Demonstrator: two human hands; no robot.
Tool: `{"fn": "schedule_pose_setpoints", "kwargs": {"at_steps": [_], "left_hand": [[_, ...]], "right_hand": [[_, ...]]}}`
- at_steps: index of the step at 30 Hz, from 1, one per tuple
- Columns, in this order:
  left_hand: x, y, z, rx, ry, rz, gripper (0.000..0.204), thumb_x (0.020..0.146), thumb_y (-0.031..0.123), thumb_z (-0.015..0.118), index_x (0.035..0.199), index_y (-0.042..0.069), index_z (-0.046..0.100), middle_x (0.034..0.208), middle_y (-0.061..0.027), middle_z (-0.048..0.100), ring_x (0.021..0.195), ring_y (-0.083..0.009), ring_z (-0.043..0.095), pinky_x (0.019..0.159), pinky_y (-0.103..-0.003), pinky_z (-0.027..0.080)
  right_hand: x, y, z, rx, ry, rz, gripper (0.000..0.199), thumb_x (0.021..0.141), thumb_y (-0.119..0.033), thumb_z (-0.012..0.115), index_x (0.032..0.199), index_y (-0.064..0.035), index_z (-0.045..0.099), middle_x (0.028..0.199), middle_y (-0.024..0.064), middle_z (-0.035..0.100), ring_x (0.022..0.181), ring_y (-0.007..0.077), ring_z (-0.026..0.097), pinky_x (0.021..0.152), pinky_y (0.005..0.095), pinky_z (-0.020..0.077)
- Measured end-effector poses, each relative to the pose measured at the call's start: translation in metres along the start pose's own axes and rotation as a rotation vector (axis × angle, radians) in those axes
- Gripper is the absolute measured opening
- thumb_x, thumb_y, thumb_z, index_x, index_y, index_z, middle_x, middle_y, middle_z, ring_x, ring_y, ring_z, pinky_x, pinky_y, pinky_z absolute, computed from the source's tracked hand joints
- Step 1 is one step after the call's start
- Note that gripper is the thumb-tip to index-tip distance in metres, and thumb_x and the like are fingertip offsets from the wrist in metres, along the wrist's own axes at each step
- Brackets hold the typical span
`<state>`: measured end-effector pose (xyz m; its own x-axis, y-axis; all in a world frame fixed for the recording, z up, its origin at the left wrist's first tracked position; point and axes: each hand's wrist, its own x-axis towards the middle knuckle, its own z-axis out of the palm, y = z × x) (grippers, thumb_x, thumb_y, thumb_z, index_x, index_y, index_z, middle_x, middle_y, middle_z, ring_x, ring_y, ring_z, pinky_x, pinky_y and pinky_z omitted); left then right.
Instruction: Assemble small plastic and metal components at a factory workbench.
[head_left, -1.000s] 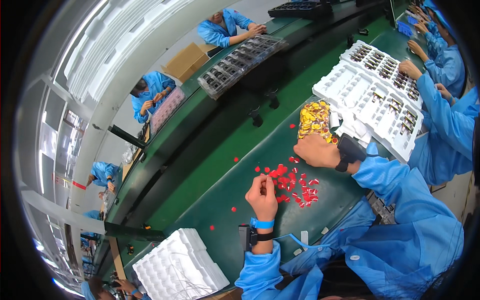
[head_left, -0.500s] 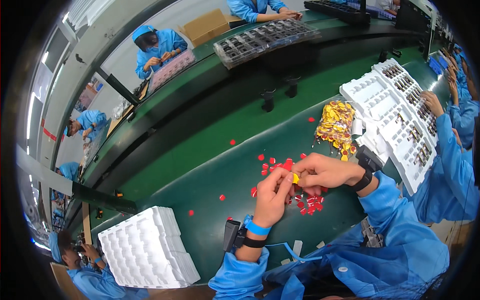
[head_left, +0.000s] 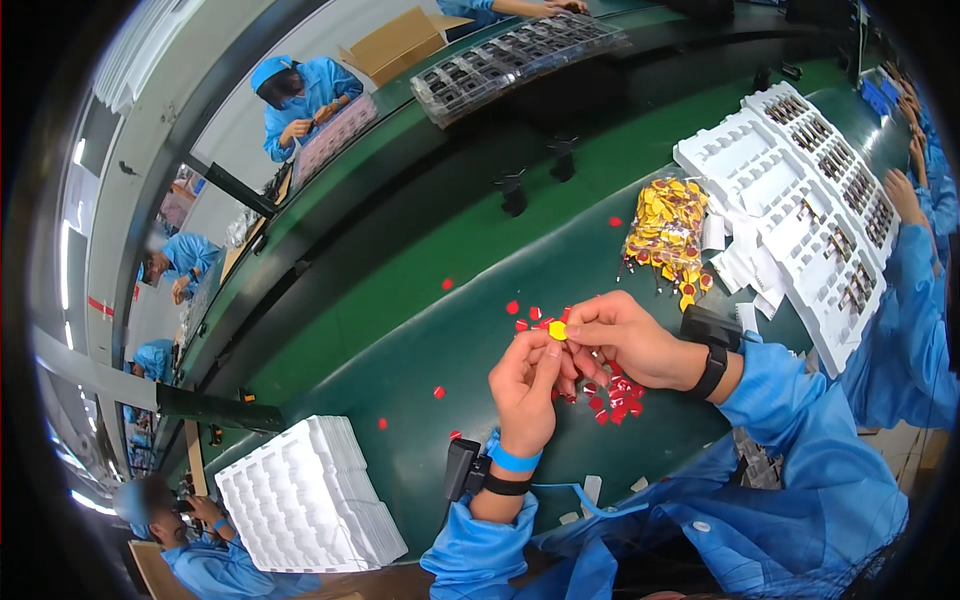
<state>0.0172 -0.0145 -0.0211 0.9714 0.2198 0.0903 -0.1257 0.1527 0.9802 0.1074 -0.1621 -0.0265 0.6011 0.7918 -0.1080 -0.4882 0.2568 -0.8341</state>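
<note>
While both hands meet above the dark green desk [head_left: 450, 350], the left hand [head_left: 522, 395] and the right hand [head_left: 635, 345] share a narrow fingertip grip on one small, flat yellow piece [head_left: 557, 330] between them. The step in hand seems to be fine two-handed work on it; the next move probably calls for a steady pinch. Small glossy red pieces [head_left: 620, 400] lie scattered around and below, too overlapped to count. Farther off sits one clear plastic bag [head_left: 665, 220] of uncountable yellow pieces; past the desk's edge stand two black holders [head_left: 512, 195].

One yellow piece [head_left: 557, 330] in two hands [head_left: 524, 388]
</note>
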Motion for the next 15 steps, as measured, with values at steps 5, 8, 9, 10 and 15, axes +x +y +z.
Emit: {"fn": "schedule_pose_setpoints", "kwargs": {"at_steps": [5, 8, 9, 10, 15], "left_hand": [[-0.002, 0.005, -0.002, 0.255, 0.107, 0.097, 0.007, 0.094, 0.002, 0.056, 0.094, -0.003, 0.061, 0.069, -0.0057, 0.063, 0.055, -0.0093, 0.057, 0.048, -0.023, 0.044], [0.005, 0.013, -0.02, 0.877, 0.04, 0.382, 0.005, 0.092, 0.001, 0.057, 0.092, -0.002, 0.061, 0.068, -0.003, 0.061, 0.055, -0.0065, 0.056, 0.047, -0.023, 0.043], [0.006, 0.013, -0.022, 1.027, 0.049, 0.442, 0.003, 0.087, 0.002, 0.06, 0.086, -0.001, 0.059, 0.064, -0.0052, 0.061, 0.052, -0.0125, 0.059, 0.048, -0.028, 0.045], [0.008, 0.016, -0.018, 1.037, 0.037, 0.445, 0.003, 0.087, 0.002, 0.06, 0.086, -0.001, 0.059, 0.064, -0.0052, 0.061, 0.052, -0.0125, 0.059, 0.048, -0.028, 0.045], [0.034, 0.014, -0.004, 1.686, -0.362, 0.301, 0.016, 0.082, 0.015, 0.058, 0.083, -0.001, 0.057, 0.07, -0.0177, 0.065, 0.063, -0.0349, 0.064, 0.055, -0.045, 0.049]], "right_hand": [[-0.003, -0.019, -0.009, 0.32, 0.048, -0.033, 0.024, 0.094, -0.015, 0.053, 0.073, -0.0033, 0.053, 0.055, 0.0057, 0.048, 0.04, 0.0136, 0.042, 0.04, 0.027, 0.0297], [0.003, -0.034, -0.028, 0.252, 0.213, -0.233, 0.021, 0.092, -0.013, 0.051, 0.073, -0.0035, 0.052, 0.055, 0.0053, 0.046, 0.042, 0.0132, 0.04, 0.041, 0.0274, 0.0296], [0.004, -0.038, -0.031, 0.232, 0.245, -0.256, 0.021, 0.091, -0.013, 0.051, 0.073, -0.0037, 0.053, 0.055, 0.0052, 0.046, 0.042, 0.0131, 0.04, 0.04, 0.0271, 0.0297], [0.004, -0.04, -0.035, 0.211, 0.287, -0.279, 0.02, 0.091, -0.012, 0.051, 0.073, -0.0039, 0.053, 0.055, 0.0051, 0.046, 0.042, 0.013, 0.041, 0.04, 0.0268, 0.0298], [0.007, -0.034, -0.037, 0.181, 0.311, -0.274, 0.02, 0.09, -0.012, 0.053, 0.071, -0.0047, 0.053, 0.055, 0.0039, 0.047, 0.043, 0.0111, 0.043, 0.039, 0.0251, 0.0307]]}}
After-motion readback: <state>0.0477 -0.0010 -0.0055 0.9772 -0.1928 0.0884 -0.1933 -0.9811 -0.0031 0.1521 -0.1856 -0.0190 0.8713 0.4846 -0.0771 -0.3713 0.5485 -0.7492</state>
